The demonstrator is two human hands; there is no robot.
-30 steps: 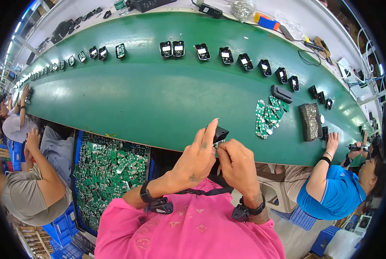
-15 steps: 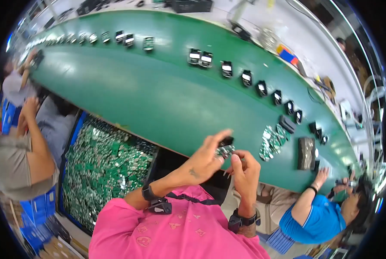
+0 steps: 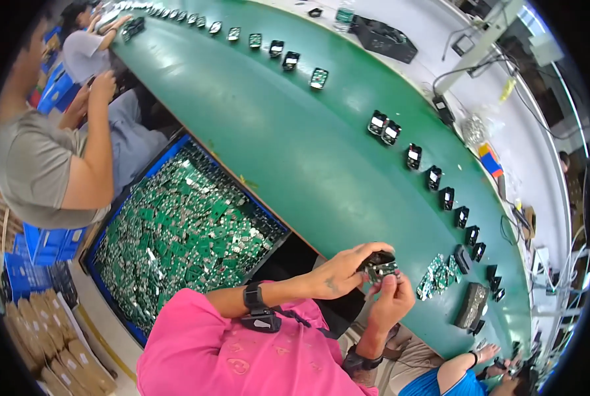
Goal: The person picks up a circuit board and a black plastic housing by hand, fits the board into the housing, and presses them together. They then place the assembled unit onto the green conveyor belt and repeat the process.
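My left hand (image 3: 345,272) is curled round a small black plastic housing (image 3: 374,256) at the table's near edge. A small green circuit board (image 3: 382,269) with silvery parts lies against the housing's open side. My right hand (image 3: 394,301) pinches the lower edge of that board between thumb and fingers. Whether the board sits fully inside the housing I cannot tell. Just right of my hands, loose circuit boards (image 3: 436,278) lie in a pile on the green table (image 3: 275,152).
A blue crate (image 3: 128,330) heaped with circuit boards stands left of me. Black housings (image 3: 414,156) line the table's far side. A dark block (image 3: 472,305) lies right of the loose pile. Co-workers sit left (image 3: 44,158) and right (image 3: 453,379).
My view has swung round and tilted. The left fingers, stretched out before, now wrap round the black housing. The right hand has stayed close to it, pinching the board.
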